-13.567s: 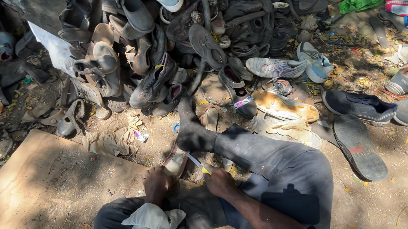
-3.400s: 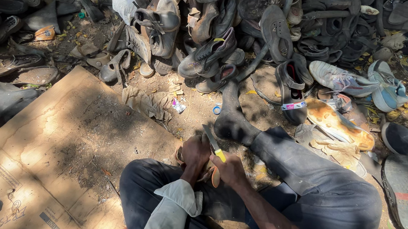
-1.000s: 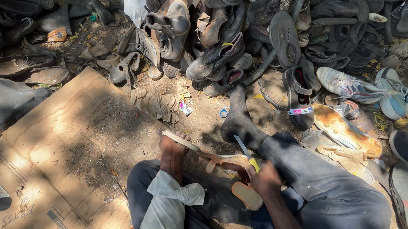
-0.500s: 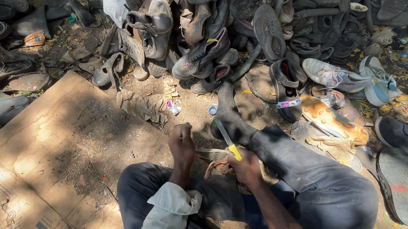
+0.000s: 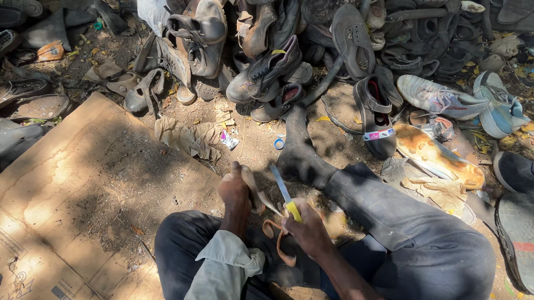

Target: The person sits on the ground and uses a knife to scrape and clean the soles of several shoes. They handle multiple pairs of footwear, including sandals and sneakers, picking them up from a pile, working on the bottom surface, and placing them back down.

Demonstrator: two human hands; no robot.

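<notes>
the left hand [image 5: 236,190] is held low over the lap, knuckles up, its grip closed around the toe end of a tan sandal [image 5: 257,196]. the forearm comes straight up from the bottom edge, the pale sleeve [image 5: 221,272] bunched near the wrist. the right hand [image 5: 309,229] sits just beside it, fingers curled shut on the yellow handle of a knife [image 5: 284,191], whose thin blade slants up and left past the sandal. brown straps [image 5: 276,241] loop down between the two hands. the right leg [image 5: 388,208] stretches forward, its dark foot [image 5: 298,155] close to the pile of shoes [image 5: 273,63]. a sheet of cardboard [image 5: 70,186] lies on the ground to the left, mostly bare, giving open room on that side. ahead and to the right, shoes and soles crowd the dirt right up to the leg. a crumpled rag [image 5: 186,137] lies at the cardboard's far edge.
</notes>
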